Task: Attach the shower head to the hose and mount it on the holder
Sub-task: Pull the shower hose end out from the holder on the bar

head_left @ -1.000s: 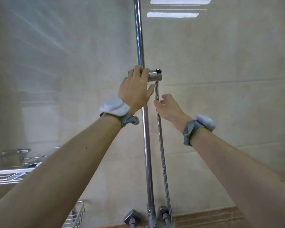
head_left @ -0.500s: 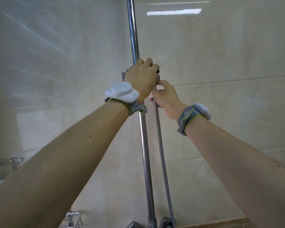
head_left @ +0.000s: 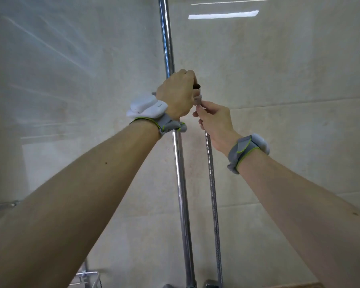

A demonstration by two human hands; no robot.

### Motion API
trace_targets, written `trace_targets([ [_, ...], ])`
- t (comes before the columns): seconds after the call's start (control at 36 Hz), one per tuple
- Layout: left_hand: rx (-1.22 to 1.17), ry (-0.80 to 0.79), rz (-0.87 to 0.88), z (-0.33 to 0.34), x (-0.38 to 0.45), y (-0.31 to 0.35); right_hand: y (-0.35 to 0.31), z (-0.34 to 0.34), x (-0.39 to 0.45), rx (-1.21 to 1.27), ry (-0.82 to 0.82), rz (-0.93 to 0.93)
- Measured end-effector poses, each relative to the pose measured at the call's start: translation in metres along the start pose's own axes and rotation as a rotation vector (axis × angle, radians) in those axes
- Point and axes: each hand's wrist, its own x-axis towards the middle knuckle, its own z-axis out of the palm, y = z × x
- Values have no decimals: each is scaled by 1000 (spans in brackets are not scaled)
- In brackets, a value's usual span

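Since the earlier frame, both hands are sitting closer together: the right hand [head_left: 215, 119], which was reaching open toward the hose [head_left: 213, 194], is now closing on its upper end, and the left hand [head_left: 178, 93] is wrapping more fully over the holder [head_left: 197, 88] on the chrome rail [head_left: 180, 173].

The left-hand fingers are curling shut around the holder, hiding most of it; only its open cup is peeking out to the right of the knuckles. The right thumb and forefinger are pinching the hose's metal end fitting [head_left: 197, 100] just below that cup, while the other fingers are folding loosely round the hose, which is hanging straight down, just right of the rail, toward the valve at the bottom edge. No shower head is showing anywhere, so that part of the task is looking undone.

Risks from here: the pinch is light, so the fitting could be slipping free and the hose dropping against the tiled wall [head_left: 289, 142]. The holder may be sliding down the rail if the left hand is bearing on it. Threading could also be crossing if the fitting is meeting its mate at a tilt.

As for containers, a wire basket [head_left: 92, 277] is peeking in at the lower left; its contents are hidden.
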Motion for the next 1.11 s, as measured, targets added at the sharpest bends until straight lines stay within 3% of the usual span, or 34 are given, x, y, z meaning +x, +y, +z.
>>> trace_targets([
  [0.22, -108, -4, 2, -6, -4, -4, -3, -3, 0, 61, 14, -56],
  [0.56, -402, 18, -13, -6, -12, 25, -18, -31, -11, -181, 90, -205],
  [0.72, -608, 0, -39, 5, -31, 29, -20, -40, -37, -123, -33, -151],
  [0.86, -633, -11, -48, 11, -50, 22, -15, -41, -60, -136, -98, -67],
  [1.11, -652, -291, -141, 10, -93, -13, 0, -34, -105, -139, -297, 121],
])
